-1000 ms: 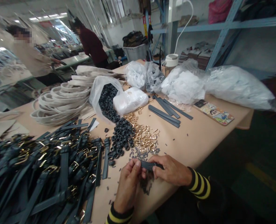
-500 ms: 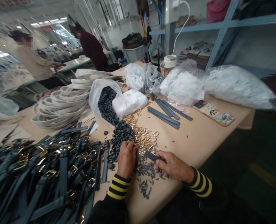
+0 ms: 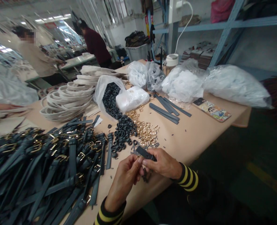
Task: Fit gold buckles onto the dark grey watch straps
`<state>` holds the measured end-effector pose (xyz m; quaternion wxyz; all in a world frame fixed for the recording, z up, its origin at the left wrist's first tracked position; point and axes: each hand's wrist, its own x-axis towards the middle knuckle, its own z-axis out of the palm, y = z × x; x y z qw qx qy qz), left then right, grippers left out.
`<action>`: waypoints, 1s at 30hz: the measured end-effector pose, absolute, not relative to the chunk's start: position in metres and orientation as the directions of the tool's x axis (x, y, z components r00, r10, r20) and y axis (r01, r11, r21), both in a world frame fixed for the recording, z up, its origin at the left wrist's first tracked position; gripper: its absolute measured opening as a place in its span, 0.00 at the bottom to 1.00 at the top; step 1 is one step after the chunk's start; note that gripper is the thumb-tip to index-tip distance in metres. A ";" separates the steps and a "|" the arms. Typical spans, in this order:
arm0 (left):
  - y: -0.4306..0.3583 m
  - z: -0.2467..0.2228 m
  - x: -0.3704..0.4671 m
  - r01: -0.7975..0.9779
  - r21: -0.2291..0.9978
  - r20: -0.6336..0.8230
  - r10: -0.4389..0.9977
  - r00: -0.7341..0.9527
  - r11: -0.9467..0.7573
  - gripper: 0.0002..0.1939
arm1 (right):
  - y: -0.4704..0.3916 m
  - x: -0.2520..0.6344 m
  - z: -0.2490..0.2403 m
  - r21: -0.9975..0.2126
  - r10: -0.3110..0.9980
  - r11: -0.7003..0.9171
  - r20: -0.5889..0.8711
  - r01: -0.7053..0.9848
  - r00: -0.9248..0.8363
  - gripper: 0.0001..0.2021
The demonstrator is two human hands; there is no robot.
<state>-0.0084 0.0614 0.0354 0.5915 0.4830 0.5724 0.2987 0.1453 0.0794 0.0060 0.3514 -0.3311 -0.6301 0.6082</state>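
Strap (image 3: 144, 152), dark grey, sits clamped in the grip of the right hand (image 3: 163, 164) above the tan table (image 3: 190, 137); the left hand (image 3: 127, 172) is pinched together beside it, contents unclear. Gold buckles (image 3: 147, 131) lie beyond, then plastic bags (image 3: 182, 84) and blue shelving (image 3: 206, 26).

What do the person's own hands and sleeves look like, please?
The left hand and right hand are bare, without gloves. The sleeves are dark, ending in cuffs banded in black and yellow.
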 end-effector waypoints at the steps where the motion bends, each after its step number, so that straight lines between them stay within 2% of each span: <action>1: 0.057 0.034 -0.009 0.194 0.916 -0.380 0.913 0.148 0.350 0.15 | 0.077 0.145 0.005 -0.999 0.843 0.032 0.029 -0.004 -0.538 0.07; 5: 0.039 0.027 -0.010 0.009 0.944 -0.328 0.936 0.128 0.330 0.11 | 0.068 0.147 0.005 -0.999 0.837 -0.040 -0.021 -0.022 -0.546 0.09; 8: 0.028 0.022 -0.012 -0.150 0.921 -0.338 0.929 0.147 0.359 0.12 | 0.064 0.150 0.007 -0.975 0.786 -0.198 -0.100 -0.096 -0.610 0.13; 11: 0.023 0.019 -0.013 -0.081 0.945 -0.306 0.944 0.126 0.318 0.12 | 0.061 0.150 0.006 -0.959 0.756 -0.260 -0.131 -0.111 -0.641 0.15; 16: 0.023 0.022 -0.011 0.025 0.976 -0.214 0.976 -0.035 0.215 0.11 | 0.056 0.145 0.004 -0.997 0.836 -0.019 -0.058 0.077 -0.546 0.09; 20: 0.024 0.024 -0.015 0.032 0.971 -0.237 0.971 -0.044 0.238 0.09 | 0.053 0.142 0.010 -0.977 0.847 0.046 -0.073 0.209 -0.527 0.07; 25: 0.024 0.032 -0.020 0.079 0.969 -0.228 0.970 -0.090 0.235 0.10 | 0.053 0.146 0.005 -0.981 0.875 -0.072 -0.148 0.179 -0.462 0.04; 27: 0.024 0.036 -0.019 0.091 0.967 -0.231 0.970 -0.078 0.237 0.11 | 0.053 0.147 -0.002 -0.979 0.847 -0.120 -0.186 0.163 -0.498 0.03; 30: 0.023 0.040 -0.019 0.092 0.968 -0.230 0.972 -0.046 0.234 0.10 | 0.052 0.149 -0.009 -0.986 0.796 -0.147 -0.163 0.075 -0.583 0.03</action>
